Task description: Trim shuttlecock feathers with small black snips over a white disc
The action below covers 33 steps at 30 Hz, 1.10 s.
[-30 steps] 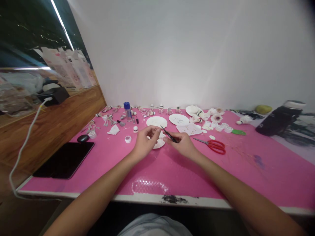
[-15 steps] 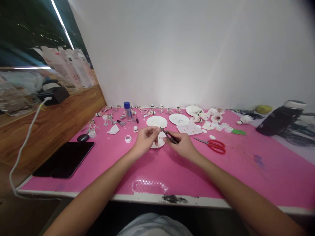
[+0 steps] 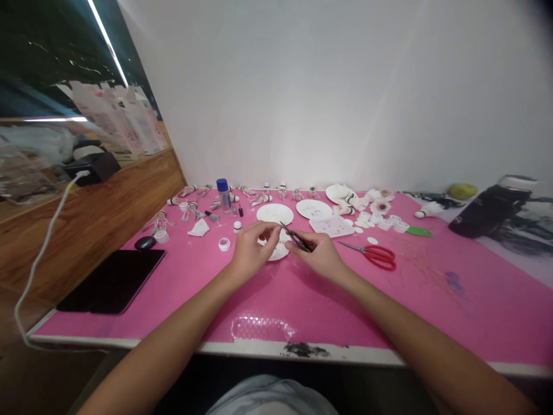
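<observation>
A pink mat covers the tabletop, and a round white plate sits near its back edge. Everything here is told from that plate.

Far to the left of the plate, a white cord hangs down past the wood side. A flat black tablet and a black computer mouse lie on the mat. Closer to the plate are little shuttlecock pieces, a white tissue, and a bottle with a blue cap. A small white ring lies in front of the plate and to its left.

Just in front of the plate is a white feathery piece. The left hand is on it. Its fingers curl down and pinch the piece near its top edge, so part of the piece is hidden.

The right hand is just beside the left hand. Its fingers are pressed together, pinching a small black pointed tool. The tip of the tool points up and left, just over the white feathery piece.

To the right of the plate are a second white plate and a pair of red scissors. Farther right are a green thing, a whole shuttlecock, and a dark bottle lying on its side.
</observation>
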Each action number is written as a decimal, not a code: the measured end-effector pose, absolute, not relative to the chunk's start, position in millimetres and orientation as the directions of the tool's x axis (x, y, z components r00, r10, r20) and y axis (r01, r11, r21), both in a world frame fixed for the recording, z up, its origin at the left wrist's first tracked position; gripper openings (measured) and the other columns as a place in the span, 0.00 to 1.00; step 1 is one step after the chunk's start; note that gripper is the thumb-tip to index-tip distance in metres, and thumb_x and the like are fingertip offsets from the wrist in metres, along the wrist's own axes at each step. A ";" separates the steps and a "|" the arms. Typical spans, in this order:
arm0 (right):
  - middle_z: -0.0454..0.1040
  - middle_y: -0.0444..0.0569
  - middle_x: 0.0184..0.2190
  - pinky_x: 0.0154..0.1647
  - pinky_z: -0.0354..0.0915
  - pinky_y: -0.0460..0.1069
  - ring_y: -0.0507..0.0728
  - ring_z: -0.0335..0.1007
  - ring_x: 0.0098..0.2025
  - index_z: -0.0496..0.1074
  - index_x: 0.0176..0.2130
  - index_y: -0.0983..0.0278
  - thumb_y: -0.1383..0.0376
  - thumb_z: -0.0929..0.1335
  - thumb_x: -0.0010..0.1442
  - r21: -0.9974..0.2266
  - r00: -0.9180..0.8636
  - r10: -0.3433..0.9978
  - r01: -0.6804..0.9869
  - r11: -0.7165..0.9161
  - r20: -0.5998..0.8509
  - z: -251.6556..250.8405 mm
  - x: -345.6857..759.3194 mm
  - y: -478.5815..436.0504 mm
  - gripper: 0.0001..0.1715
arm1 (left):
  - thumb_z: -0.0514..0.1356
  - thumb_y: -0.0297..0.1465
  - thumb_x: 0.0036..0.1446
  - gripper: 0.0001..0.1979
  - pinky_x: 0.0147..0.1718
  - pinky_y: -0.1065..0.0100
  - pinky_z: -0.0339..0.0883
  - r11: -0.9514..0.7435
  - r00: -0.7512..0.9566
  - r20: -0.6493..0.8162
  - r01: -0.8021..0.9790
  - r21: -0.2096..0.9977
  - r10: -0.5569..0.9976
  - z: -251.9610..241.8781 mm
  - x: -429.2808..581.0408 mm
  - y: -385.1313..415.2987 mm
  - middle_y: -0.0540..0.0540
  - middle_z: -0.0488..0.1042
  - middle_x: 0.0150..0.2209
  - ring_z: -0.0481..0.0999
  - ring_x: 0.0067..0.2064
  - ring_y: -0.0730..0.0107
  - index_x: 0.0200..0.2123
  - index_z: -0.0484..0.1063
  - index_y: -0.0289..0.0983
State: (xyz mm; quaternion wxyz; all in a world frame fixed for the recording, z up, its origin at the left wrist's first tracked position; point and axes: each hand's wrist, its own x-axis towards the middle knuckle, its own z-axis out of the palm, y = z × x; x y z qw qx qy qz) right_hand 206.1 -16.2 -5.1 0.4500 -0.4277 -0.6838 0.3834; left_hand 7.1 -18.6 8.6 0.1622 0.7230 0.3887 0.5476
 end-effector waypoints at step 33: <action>0.84 0.49 0.50 0.53 0.75 0.59 0.67 0.80 0.52 0.81 0.56 0.61 0.51 0.77 0.56 -0.914 -0.240 0.929 0.229 0.336 0.282 -2.1 207.7 -15.9 0.32 | 0.59 0.40 0.68 0.14 0.34 0.67 0.67 -0.595 0.100 0.593 0.277 0.755 0.799 13.8 10.0 -21.8 0.46 0.79 0.32 0.74 0.31 0.68 0.38 0.79 0.37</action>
